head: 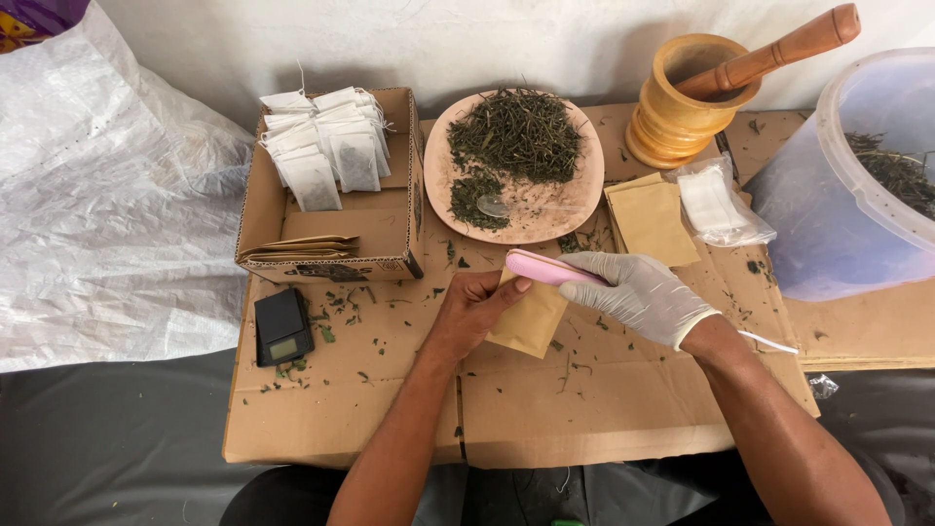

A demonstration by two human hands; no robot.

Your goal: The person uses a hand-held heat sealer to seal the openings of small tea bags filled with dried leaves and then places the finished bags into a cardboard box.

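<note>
Over cardboard-covered desk (584, 409): bare left hand (477, 307) grips small brown paper pouch (531, 321); gloved right hand (638, 292) (white glove) clasps pink plastic sealer (545, 266).

**Packets, box and scale screen on the table**

A small tan paper pouch (531, 317) lay under the hands at the table's middle. More tan pouches (651, 220) were stacked right of the plate, with a clear plastic bag (719, 203) of white sachets beside them. An open cardboard box (390, 219) at the left held white filled sachets (326, 146) and flat brown envelopes (297, 249). Below it, a black pocket scale (282, 326) showed a small greyish screen (283, 348).
</note>
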